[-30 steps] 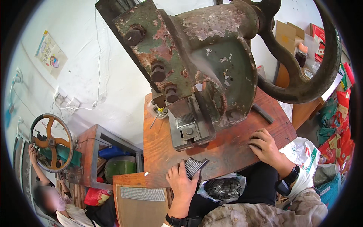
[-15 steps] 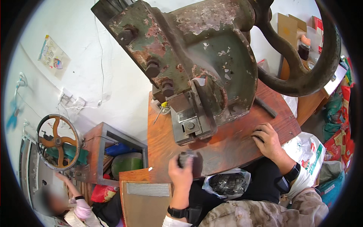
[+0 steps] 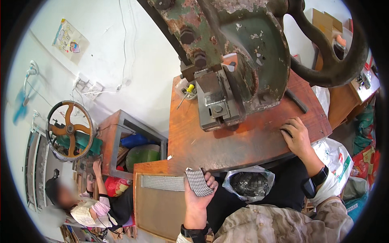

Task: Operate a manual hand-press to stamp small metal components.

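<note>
Plainly, the biggest thing is the green press (image 3: pixel 259 60) with flaking paint, standing toward the far edge of the reddish wooden tabletop (image 3: pixel 184 143). Its dark iron wheel (image 3: pixel 336 75) reaches out past the right edge. Beyond the tabletop's left edge sits another person (image 3: pixel 83 208), well apart. A shallow wood-rimmed tray (image 3: pixel 158 210) lies by the near left corner, and a clear plastic bag (image 3: pixel 270 179) of dark metal pieces (image 3: pixel 248 184) sits just below the near edge, by the lap.

The left hand (image 3: pixel 197 200), palm up, is off the tabletop, between tray and bag. Its fingers and thumb close around opposite sides of a block of grey ribbed strips (image 3: pixel 198 182), which is held clear of the near edge. The right hand (image 3: pixel 297 135) rests near the right edge with bent fingers; whether anything is under them, I cannot tell.

Along the tray's far edge runs a row of similar grey strips (image 3: pixel 162 183). A dark bar (image 3: pixel 297 102) lies near the tabletop's right edge, beside the press. Toward the far left corner is a yellow-handled tool (image 3: pixel 189 88), and a white scrap (image 3: pixel 169 157) marks the left edge.
</note>
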The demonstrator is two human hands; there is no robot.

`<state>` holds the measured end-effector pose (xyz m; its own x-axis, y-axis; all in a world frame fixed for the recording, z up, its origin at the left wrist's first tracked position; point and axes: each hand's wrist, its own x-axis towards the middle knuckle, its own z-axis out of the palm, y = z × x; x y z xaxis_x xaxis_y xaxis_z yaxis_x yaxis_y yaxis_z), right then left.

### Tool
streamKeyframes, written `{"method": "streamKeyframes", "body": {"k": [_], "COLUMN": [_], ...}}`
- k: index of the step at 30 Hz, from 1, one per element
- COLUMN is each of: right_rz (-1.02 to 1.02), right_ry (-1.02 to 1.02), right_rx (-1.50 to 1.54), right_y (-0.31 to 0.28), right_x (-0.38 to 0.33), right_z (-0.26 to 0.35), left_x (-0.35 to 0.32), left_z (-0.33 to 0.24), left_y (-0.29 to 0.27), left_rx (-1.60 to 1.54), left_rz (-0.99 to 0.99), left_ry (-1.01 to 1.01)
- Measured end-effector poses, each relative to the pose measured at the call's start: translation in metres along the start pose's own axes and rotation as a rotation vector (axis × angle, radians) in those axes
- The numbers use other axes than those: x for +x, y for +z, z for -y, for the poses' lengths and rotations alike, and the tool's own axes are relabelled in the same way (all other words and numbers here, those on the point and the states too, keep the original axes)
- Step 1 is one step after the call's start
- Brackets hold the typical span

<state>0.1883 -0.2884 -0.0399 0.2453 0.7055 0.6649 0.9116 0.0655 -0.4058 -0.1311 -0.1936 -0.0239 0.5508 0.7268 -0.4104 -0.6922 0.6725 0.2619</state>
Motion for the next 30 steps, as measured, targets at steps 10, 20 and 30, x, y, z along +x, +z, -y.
{"method": "streamKeyframes", "body": {"k": [10,20,30], "right_rz": [0.001,0.081,0.172], "right_ry": [-0.067,0.035,0.107], "right_rx": [-0.083,-0.159,-0.283], "right_y": [0.010,0.011,0.007], "right_x": [0.007,-0.008,-0.021], "right_z": [0.008,-0.004,-0.028], "left_x": [0.044,0.012,0.045], "left_z": [0.065,-0.271,-0.329], "left_y": [-0.161,-0.271,-0.271], "left_rx": [1.151,1.993,2.112], "left_rz": [-0.398,-1.318,-1.322], "left_ry": [-0.152,0.824,0.217]}}
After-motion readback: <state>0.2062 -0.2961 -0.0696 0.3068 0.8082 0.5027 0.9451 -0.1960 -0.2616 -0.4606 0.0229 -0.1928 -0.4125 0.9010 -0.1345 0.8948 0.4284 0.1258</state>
